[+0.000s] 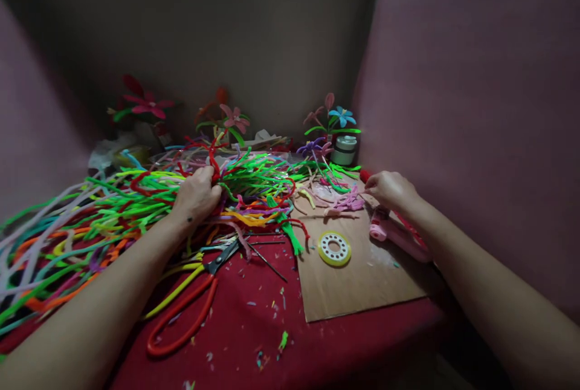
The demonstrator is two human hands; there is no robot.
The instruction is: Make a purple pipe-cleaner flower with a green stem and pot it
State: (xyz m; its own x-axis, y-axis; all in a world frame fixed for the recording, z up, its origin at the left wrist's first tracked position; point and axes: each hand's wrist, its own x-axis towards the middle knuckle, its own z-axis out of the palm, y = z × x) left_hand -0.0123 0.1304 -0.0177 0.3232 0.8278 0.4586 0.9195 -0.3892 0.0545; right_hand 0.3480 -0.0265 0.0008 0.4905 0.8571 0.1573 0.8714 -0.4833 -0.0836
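My left hand (198,195) is closed around red pipe cleaners (214,159), over a large tangled heap of pipe cleaners (254,173), many of them bright green. My right hand (390,189) is at the right, its fingertips pinched together beside a small pile of pink pipe cleaner pieces (350,199). Something red (364,176) shows just behind those fingertips; what they hold is not clear. Below the right hand lies a pink tool that looks like a glue gun (399,237). Scissors with red handles (182,344) rest below the left hand.
A roll of clear tape (334,249) lies on a brown board (344,293), over a red tablecloth (240,329) scattered with clippings. Pipe cleaner flowers (342,116) and a pale lidded jar (344,150) stand at the back. Pink walls (471,106) rise close at both sides.
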